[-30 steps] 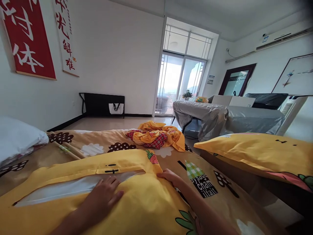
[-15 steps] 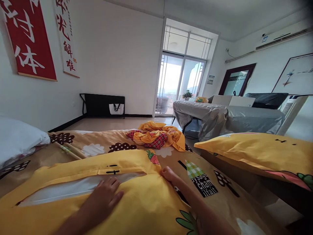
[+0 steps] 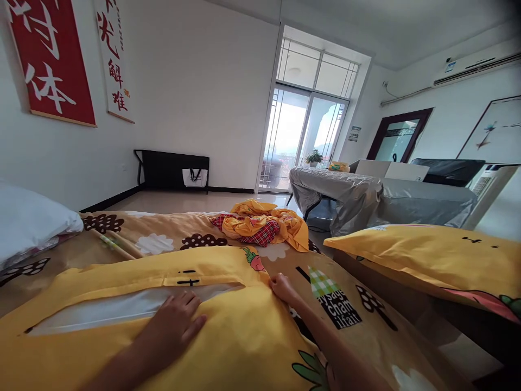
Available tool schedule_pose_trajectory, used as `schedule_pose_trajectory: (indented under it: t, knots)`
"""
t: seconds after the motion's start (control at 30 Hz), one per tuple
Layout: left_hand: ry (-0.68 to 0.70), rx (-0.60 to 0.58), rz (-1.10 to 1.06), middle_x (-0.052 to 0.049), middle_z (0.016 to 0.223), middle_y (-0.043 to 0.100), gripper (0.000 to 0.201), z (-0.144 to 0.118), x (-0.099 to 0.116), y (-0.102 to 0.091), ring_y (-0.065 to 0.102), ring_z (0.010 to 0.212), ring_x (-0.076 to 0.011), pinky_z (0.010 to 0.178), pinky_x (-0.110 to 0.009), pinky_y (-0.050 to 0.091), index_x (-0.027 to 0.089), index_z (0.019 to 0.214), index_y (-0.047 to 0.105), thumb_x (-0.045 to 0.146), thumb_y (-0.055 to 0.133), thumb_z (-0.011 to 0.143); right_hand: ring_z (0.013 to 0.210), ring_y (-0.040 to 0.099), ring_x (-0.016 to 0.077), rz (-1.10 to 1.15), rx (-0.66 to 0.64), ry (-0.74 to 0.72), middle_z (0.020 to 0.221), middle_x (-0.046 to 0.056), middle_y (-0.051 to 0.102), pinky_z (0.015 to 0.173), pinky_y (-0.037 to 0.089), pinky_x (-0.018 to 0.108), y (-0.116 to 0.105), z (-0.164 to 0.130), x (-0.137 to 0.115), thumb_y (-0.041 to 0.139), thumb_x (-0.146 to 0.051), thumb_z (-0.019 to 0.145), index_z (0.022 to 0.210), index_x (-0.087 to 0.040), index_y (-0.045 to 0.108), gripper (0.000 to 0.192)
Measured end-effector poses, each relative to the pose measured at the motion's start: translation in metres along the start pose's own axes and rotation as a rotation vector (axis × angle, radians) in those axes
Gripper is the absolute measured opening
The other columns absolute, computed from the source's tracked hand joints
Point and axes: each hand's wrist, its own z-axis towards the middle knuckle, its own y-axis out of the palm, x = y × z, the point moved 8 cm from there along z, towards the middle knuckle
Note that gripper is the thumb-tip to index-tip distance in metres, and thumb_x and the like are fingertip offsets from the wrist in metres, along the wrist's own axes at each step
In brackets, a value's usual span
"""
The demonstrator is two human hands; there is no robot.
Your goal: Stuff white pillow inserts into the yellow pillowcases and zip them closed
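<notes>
A yellow pillowcase [image 3: 228, 336] with a carrot print lies on the bed in front of me, its slit open along the top and showing the white pillow [image 3: 101, 312] inside. My left hand [image 3: 173, 323] rests flat on the case just below the slit, fingers spread. My right hand [image 3: 281, 288] is curled on the case's right edge, pinching the fabric at the end of the slit.
A second yellow pillow [image 3: 431, 255] sits at the right. A crumpled yellow and red checked cloth [image 3: 260, 225] lies at the far end of the patterned bed sheet [image 3: 163, 239]. A white pillow [image 3: 32, 222] is at the left. A covered table [image 3: 366, 195] stands beyond the bed.
My right hand has closed from lying flat to gripping the case's edge and drawn slightly in. The left hand has stayed in place. The view has tilted a little.
</notes>
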Motion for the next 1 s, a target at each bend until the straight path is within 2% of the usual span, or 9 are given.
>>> schedule_pose_trajectory:
  t: [0.2,0.37,0.5,0.73,0.87,1.0]
  knots:
    - [-0.013,-0.009,0.012,-0.011,0.114,0.061,0.036,0.001,0.002,0.0,0.053,0.109,-0.0284,0.095,-0.047,0.038,0.018,0.107,0.062,0.038,0.035,0.093,0.096,0.06,0.0186,-0.015,0.054,-0.027,0.103,0.006,0.063,0.085,0.05,0.039,0.016,0.008,-0.009,0.06,-0.038,0.088,0.098,-0.013,0.062,0.027]
    - [0.007,-0.002,0.004,-0.009,0.11,0.062,0.034,0.0,0.002,0.002,0.053,0.106,-0.0263,0.094,-0.044,0.038,0.02,0.104,0.062,0.036,0.035,0.094,0.099,0.059,0.0193,-0.048,0.051,-0.056,0.113,0.007,0.061,0.085,0.051,0.04,0.023,0.015,-0.014,0.057,-0.035,0.09,0.109,-0.015,0.06,0.028]
    - [0.002,0.009,0.013,-0.009,0.108,0.062,0.033,0.001,0.002,0.002,0.053,0.105,-0.0265,0.092,-0.044,0.039,0.019,0.102,0.063,0.036,0.035,0.093,0.101,0.059,0.0198,-0.09,0.044,-0.067,0.116,0.008,0.059,0.086,0.051,0.041,0.011,0.012,-0.015,0.056,-0.035,0.091,0.114,-0.016,0.058,0.03]
    - [0.013,0.005,0.022,-0.009,0.108,0.062,0.033,0.0,0.004,0.004,0.054,0.104,-0.0264,0.093,-0.044,0.038,0.019,0.102,0.063,0.035,0.035,0.093,0.095,0.06,0.0179,-0.122,0.038,-0.067,0.11,0.006,0.062,0.083,0.052,0.038,-0.016,0.004,-0.013,0.055,-0.035,0.091,0.108,-0.015,0.06,0.027]
    - [0.023,-0.005,0.046,-0.009,0.11,0.062,0.033,0.0,0.007,0.006,0.053,0.105,-0.0267,0.093,-0.044,0.039,0.02,0.102,0.063,0.035,0.035,0.093,0.09,0.059,0.016,-0.081,0.105,-0.051,0.101,0.004,0.062,0.082,0.049,0.036,-0.027,-0.001,-0.011,0.056,-0.032,0.091,0.097,-0.015,0.061,0.019]
    - [0.035,0.0,0.065,-0.01,0.111,0.062,0.034,0.002,0.01,0.006,0.053,0.106,-0.0276,0.092,-0.045,0.039,0.02,0.103,0.063,0.035,0.034,0.094,0.082,0.054,0.0153,0.006,0.162,-0.045,0.088,0.004,0.06,0.075,0.041,0.029,-0.028,-0.004,-0.015,0.054,-0.015,0.085,0.08,-0.015,0.058,0.006]
